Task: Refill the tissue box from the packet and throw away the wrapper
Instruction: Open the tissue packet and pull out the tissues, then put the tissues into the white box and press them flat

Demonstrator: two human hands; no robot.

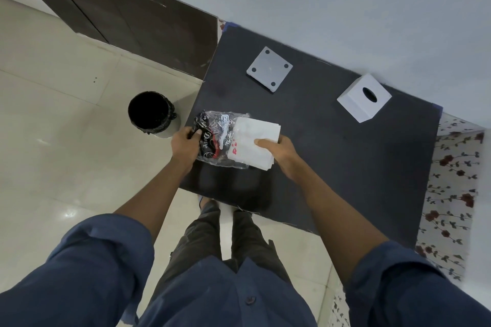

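Left hand (186, 145) grips the wrapper (212, 138), right hand (276, 150) pinches the tissue stack (256, 145) mid-frame; a quick yank could probably spill loose sheets over the desk (345, 156).

White tissues (256, 145) half out of wrapper (215, 138)

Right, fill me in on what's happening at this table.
A person is pulling the tissue stack out of the plastic wrapper: the left hand grips the wrapper, the right hand pinches the tissues. The tissue box and its base plate wait apart on the table; the bin stands beside it.
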